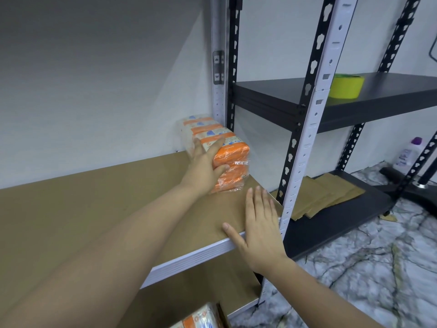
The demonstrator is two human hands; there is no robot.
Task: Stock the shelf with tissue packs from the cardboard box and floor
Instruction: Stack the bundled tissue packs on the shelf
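Observation:
An orange and white tissue pack bundle (227, 152) in clear wrap stands at the back right corner of the brown shelf board (118, 204), against the wall. My left hand (205, 162) lies against its left side, fingers straight along the top and the thumb on its orange front. My right hand (257, 223) rests flat on the shelf's front right corner, fingers spread, holding nothing. Another orange tissue pack (201, 318) shows at the bottom edge, below the shelf.
A white slotted upright (305, 147) stands at the shelf's right front corner. Beside it is a black rack (354, 105) carrying a yellow tape roll (346, 86), with flat cardboard pieces (324, 195) on its lower board. A white bottle (408, 153) stands on the marble floor.

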